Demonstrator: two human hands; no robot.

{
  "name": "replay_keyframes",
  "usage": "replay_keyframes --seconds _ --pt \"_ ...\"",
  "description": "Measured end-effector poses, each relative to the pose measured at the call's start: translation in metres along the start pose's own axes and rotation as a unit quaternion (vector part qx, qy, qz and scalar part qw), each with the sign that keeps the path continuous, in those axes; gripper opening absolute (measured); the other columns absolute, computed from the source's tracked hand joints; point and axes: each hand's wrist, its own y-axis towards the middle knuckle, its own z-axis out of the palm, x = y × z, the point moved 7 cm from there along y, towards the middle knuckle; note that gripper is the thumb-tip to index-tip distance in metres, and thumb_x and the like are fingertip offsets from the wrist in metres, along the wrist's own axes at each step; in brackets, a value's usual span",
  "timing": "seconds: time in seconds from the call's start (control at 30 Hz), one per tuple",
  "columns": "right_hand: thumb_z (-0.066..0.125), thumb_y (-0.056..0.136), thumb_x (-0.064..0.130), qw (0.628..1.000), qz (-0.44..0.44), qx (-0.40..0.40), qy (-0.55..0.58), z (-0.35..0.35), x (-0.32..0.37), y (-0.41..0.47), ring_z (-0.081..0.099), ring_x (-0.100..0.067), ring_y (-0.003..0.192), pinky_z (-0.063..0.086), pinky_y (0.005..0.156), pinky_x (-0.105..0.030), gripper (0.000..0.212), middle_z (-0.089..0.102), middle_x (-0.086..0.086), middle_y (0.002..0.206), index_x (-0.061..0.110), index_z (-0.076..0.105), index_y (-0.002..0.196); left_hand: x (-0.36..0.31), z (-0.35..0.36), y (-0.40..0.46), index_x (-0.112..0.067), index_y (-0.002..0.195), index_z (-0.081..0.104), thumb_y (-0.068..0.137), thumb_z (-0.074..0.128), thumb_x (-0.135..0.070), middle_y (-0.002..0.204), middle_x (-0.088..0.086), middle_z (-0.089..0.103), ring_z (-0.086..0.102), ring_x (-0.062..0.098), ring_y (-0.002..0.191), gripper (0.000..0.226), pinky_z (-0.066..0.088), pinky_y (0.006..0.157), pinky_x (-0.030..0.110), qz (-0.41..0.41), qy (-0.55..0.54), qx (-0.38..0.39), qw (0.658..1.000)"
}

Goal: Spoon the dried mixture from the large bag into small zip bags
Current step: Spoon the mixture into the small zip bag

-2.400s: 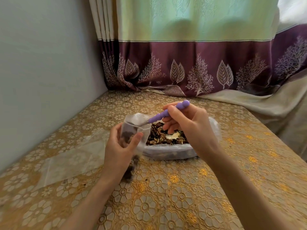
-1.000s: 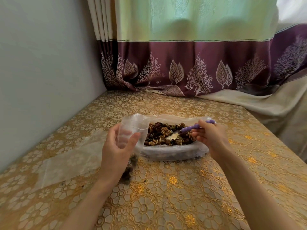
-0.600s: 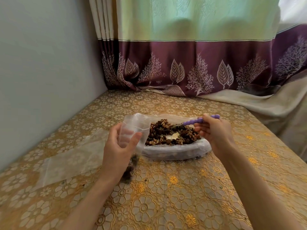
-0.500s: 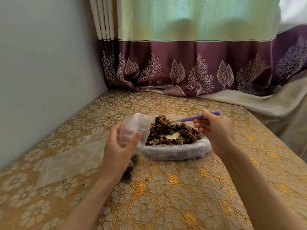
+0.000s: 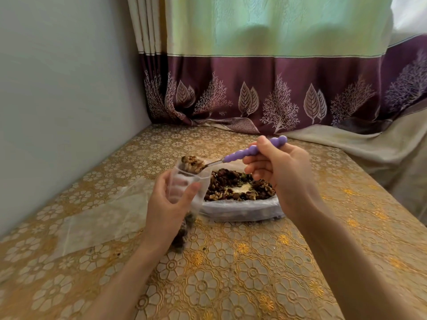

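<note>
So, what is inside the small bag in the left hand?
Dark dried mixture sits at the bottom of the small bag; the left hand covers part of it, so the fill level is unclear.

Left hand (image 5: 167, 205): curled round a small zip bag (image 5: 188, 188), which is held upright with its mouth open; fingers are seen through the clear plastic.
Small zip bag contents: a dark mixture is seen in the lower part, below the hand.
Right hand (image 5: 283, 175): a spoon (image 5: 233, 155) is pinched by its purple beaded handle.
Spoon bowl: heaped with dried mixture (image 5: 192, 163) and held at the small bag's mouth.
Large bag (image 5: 242, 210): set on the table (image 5: 231, 273) just right of the small bag, rim rolled down, brown mixture inside with a pale gap at the middle.
Flat clear bags (image 5: 104, 215): laid on the table to the left.
Backdrop: a green and purple curtain (image 5: 277, 65) and a grey wall (image 5: 64, 88).
</note>
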Motion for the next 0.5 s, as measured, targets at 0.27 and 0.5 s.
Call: replay_keyframes --seconds 0.27,0.5 --pt "0.049 0.095 0.006 0.993 -0.057 0.074 -0.067 0.016 0.007 -0.003 0.059 -0.015 0.059 0.049 0.051 -0.021 0.018 0.073 -0.013 0.079 -0.001 0.063 0.086 0.000 -0.003 0.000 -0.029 0.111 0.048 0.068 0.063 -0.050 0.093 -0.015 0.059 0.058 -0.015 0.075 0.050 0.043 0.057 0.002 0.000 0.008 -0.016 1.000" --pt "0.045 0.093 -0.001 0.995 -0.077 0.048 -0.044 0.003 0.010 0.002 0.058 -0.016 0.057 0.048 0.050 -0.021 0.017 0.073 -0.005 0.071 0.000 0.061 0.088 0.005 -0.005 0.003 -0.018 0.128 0.045 0.063 0.062 -0.061 0.108 -0.001 0.064 0.066 0.014 0.090 0.080 0.055 0.075 0.031 -0.005 -0.003 -0.010 1.000"
